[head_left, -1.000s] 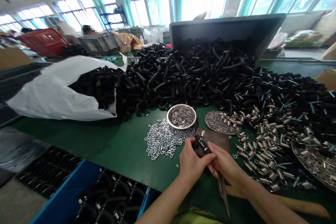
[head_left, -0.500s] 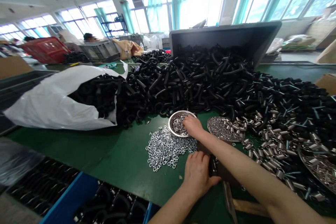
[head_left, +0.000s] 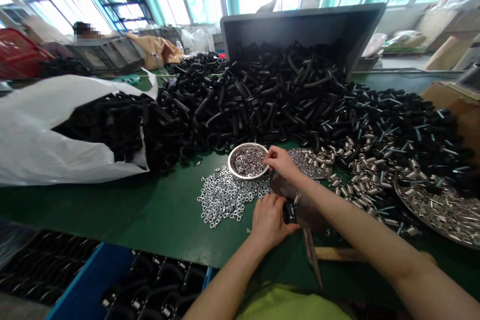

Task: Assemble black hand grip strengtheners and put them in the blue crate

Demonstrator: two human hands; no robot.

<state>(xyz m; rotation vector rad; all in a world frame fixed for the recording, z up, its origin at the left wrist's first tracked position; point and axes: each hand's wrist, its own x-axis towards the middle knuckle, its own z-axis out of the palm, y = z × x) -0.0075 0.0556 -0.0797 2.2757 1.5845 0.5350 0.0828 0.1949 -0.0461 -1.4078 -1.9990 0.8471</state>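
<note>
My left hand point(head_left: 269, 220) is wrapped round a black plastic part point(head_left: 289, 213) on the near side of the bench. A small metal spring point(head_left: 297, 199) stands at the top of that part. At the right rim of a round metal bowl point(head_left: 247, 177), my right hand point(head_left: 282, 162) has its fingertips pinched together; whatever they hold is too small to make out. Small metal pieces fill the bowl. A heap of shiny nuts point(head_left: 222, 196) spreads on the green bench in front of it. Beside my right hand lies a plate of tiny metal pieces point(head_left: 300, 161) with springs on its right side.
Black curved parts point(head_left: 240, 100) pile up from a tipped grey bin point(head_left: 273, 30) and a white sack point(head_left: 56, 110). Springs point(head_left: 360, 185) and a tray of metal pins point(head_left: 442, 210) lie right. A blue crate point(head_left: 80, 280) stands front left. Another person point(head_left: 86, 32) is far left.
My right hand has drawn back from inside the bowl to its right rim, fingers pinched. My left hand stays on the black part, whose spring now shows. The view has shifted right and down.
</note>
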